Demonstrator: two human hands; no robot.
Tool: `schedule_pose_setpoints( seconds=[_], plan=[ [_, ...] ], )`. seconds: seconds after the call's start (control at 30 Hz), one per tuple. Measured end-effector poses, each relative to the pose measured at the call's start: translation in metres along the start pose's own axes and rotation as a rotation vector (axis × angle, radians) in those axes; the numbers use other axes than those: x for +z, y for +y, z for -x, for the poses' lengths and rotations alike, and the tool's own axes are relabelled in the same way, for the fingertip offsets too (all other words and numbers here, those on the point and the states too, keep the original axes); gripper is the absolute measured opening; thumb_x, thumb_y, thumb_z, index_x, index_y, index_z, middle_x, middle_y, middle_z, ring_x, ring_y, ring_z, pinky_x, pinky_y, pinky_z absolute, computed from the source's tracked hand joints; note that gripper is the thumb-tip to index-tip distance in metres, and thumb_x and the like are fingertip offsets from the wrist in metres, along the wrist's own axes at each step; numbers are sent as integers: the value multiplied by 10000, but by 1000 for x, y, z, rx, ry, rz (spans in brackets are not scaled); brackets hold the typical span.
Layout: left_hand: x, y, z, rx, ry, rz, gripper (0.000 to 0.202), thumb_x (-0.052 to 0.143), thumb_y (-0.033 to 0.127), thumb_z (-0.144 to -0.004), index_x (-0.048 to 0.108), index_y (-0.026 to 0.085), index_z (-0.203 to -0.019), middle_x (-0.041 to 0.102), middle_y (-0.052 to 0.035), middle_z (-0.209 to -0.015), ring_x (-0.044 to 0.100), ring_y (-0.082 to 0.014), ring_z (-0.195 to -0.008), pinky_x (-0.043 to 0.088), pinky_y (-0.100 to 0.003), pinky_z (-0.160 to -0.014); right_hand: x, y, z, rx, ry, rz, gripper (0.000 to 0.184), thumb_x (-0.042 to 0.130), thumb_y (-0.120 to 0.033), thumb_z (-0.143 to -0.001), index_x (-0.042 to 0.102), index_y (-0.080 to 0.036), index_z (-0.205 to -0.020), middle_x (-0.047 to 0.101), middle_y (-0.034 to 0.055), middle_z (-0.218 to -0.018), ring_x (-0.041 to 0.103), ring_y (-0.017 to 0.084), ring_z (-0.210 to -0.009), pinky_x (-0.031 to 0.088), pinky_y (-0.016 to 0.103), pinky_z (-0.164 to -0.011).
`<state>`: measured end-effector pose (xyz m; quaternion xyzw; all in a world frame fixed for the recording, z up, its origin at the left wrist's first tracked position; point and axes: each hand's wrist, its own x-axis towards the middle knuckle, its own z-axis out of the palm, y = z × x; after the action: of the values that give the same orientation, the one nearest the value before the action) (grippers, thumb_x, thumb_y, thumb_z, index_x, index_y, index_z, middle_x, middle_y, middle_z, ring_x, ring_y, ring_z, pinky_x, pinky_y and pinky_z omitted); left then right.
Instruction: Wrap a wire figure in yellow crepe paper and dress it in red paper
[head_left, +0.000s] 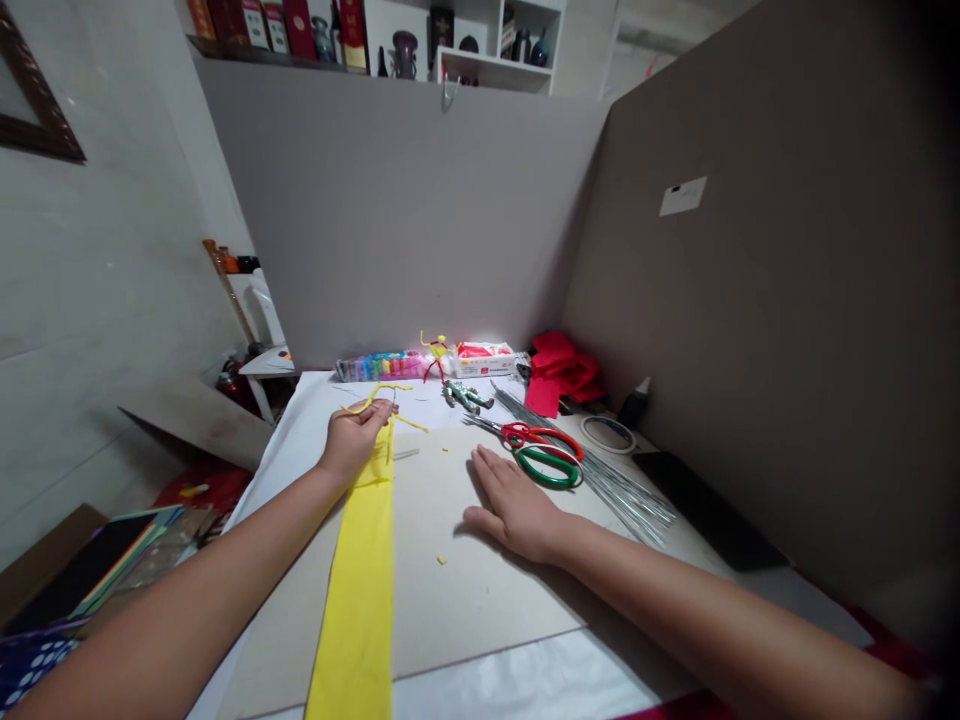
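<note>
My left hand (pixel 354 440) is closed in a pinch on a bent wire frame wrapped in yellow (pixel 411 424), with thin yellow limbs sticking out past the fingertips. Under and in front of that hand runs a long strip of yellow crepe paper (pixel 360 590), lying over the grey board (pixel 465 620). Flat on the board, fingers stretched out, my right hand (pixel 517 505) holds nothing. Just beyond its fingers lie scissors with red handles (pixel 559 438) and scissors with green handles (pixel 551 468). A small yellow scrap (pixel 442 560) is on the board between the hands.
A bundle of silver wires (pixel 626 490) lies right of the scissors, near a tape roll (pixel 607 434). Behind stand a small yellow-and-red figure (pixel 436 350), a silver figure (pixel 466 396), coloured clay packs (pixel 382 366) and red crepe paper (pixel 562 370). Grey panels (pixel 420 220) enclose the back and right.
</note>
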<state>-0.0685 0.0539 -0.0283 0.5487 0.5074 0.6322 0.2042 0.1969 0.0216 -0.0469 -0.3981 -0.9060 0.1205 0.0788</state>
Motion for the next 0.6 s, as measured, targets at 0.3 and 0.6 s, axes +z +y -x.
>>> schedule_pose_setpoints(
  seconds=[0.3, 0.6],
  plan=[
    [-4, 6, -2, 27, -15, 10, 222, 644, 376, -720, 688, 167, -662, 731, -77, -831, 650, -244, -878, 485, -327, -781, 2, -38, -26, -322, -112, -39, 787, 349, -584, -894, 158, -72, -1461, 167, 178, -1506, 150, 257, -1397, 131, 428, -1137],
    [-3, 8, 1, 17, -46, 45, 260, 638, 359, -715, 611, 185, -524, 727, -58, -782, 649, -233, -878, 458, -318, -837, -7, -78, 61, -614, -278, -146, 571, 339, -344, -968, 143, -162, -1472, 213, 127, -1489, 180, 237, -1383, 151, 427, -1140]
  ],
)
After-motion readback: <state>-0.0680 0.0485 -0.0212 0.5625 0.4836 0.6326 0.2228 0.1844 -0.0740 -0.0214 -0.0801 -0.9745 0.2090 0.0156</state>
